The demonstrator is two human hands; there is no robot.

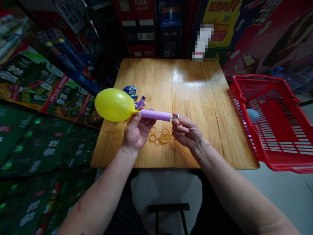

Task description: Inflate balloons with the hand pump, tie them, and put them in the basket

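A purple hand pump (156,115) is held level above the wooden table. My left hand (138,130) is closed round its left end, where the neck of an inflated yellow balloon (114,104) sits on the nozzle. The fingers of my right hand (184,129) grip the white handle at the pump's right end, with the handle close to the barrel. Below the pump, between my hands, several tan rubber bands (164,137) lie on the table. Uninflated blue balloons (130,90) and a purple one (140,102) lie behind the yellow balloon.
The wooden table (200,98) spans the middle. To its right stands a red basket (261,140) with a light blue round object (252,115) inside. Green cartons (49,143) are stacked at the left, more boxes (139,29) behind. A dark stool (168,207) shows below.
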